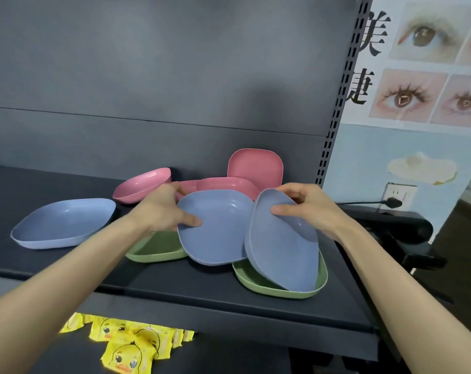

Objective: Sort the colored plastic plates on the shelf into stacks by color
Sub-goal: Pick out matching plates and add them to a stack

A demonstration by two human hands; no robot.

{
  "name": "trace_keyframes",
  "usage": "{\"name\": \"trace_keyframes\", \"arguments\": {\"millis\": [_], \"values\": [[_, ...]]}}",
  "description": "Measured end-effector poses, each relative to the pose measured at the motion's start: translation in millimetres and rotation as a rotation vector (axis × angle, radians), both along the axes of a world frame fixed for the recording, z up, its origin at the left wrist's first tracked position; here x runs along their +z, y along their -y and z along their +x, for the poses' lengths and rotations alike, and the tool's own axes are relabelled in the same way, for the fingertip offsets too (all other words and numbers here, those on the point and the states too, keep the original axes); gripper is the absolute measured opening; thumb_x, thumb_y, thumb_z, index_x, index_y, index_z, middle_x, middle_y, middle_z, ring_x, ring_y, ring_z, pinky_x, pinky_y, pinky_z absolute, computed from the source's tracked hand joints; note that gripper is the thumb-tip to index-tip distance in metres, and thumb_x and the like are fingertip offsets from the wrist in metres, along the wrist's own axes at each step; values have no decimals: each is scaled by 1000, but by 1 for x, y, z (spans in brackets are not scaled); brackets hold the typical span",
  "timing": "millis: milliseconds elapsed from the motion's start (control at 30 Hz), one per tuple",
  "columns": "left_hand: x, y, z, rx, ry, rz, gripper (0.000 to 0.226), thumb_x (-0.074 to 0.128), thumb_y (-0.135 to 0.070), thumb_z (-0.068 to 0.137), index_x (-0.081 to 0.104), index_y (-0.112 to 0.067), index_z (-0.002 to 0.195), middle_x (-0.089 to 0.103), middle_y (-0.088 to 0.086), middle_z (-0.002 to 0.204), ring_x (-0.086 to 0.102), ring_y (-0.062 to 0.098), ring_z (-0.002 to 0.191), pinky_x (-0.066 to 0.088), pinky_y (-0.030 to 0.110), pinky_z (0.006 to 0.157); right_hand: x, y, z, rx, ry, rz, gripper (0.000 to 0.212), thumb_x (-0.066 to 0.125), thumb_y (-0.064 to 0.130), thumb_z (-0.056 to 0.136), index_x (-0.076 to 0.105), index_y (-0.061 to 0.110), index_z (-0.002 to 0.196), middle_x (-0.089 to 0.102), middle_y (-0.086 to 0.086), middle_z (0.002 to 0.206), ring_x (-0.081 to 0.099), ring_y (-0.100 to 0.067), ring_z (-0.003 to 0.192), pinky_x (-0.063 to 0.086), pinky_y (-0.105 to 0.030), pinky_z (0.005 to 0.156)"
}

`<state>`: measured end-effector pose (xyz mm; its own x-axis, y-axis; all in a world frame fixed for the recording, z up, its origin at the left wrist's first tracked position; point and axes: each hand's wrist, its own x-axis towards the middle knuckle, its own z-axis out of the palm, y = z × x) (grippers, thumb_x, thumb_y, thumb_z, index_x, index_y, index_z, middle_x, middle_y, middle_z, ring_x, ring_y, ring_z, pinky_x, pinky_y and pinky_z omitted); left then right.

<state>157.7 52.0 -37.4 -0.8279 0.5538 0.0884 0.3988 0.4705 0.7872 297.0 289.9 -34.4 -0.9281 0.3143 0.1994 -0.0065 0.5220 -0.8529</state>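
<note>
both hands are on blue plates near the right end of the shelf [175, 287], abt midway btw its back and front edge.

the left hand [164, 209] pinches the left rim of the middle blue plate [218, 233]: thumb lies on the inside, the other fingers go behind the rim, i cannot see them well. the right hand [307, 209] holds the right blue plate [283, 255] at its top rim, thumb pressed on the hollow face, fingers curled over the back.

handling, as i judge: thin stiff plastic, very light, smooth and a bit slippery, not fragile. the raised rim is the best place to take hold, thumb inside and fingers outside. one hand per plate is enough.

direction: the middle plate opens upward, tipped a little, one rounded corner toward the front edge. the right plate stands steep on its edge, hollow facing left, lower end sitting in a green plate [283, 292] by the front right corner. the plates are rounded squares, so no real long axis; the steep one runs back to front.

a third blue plate [64, 222] lies flat toward the left end, probably the place for the blue stack. another green plate [158, 248] is under the left wrist. pink plates [141, 186] lie along the back edge.
</note>
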Motion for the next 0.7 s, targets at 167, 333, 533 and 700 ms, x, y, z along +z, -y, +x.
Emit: {"name": "trace_keyframes", "arguments": {"millis": [167,333,533,700], "values": [[6,8,3,-24,71,148,22,73,-5,77,64,-14,96,71,5,93,68,23,86,56,34,72,14,1,9,-18,-27,-31,14,71,15,81,73,14,95,74,-4,92,70,-21,82,56,-34,77],[10,22,10,-9,89,309,23,66,-9,84,64,-13,106,71,8,94,68,22,79,54,29,55,26,16,8,-50,-127,-50,4,66,15,86,69,16,89,71,6,78,67,-8,66,50,-18,59],[5,59,19,87,85,547,17,62,-11,89,60,-24,100,70,0,101,67,21,93,58,37,70,27,61,-13,-138,-296,-11,3,59,14,90,59,15,92,62,9,84,57,1,65,40,-5,51],[7,103,12,178,117,763,23,59,-7,90,57,-20,109,69,-2,100,67,15,86,58,33,66,34,116,-34,-133,-376,-60,28,66,5,81,53,16,102,59,11,89,58,3,70,44,-11,54]]}}
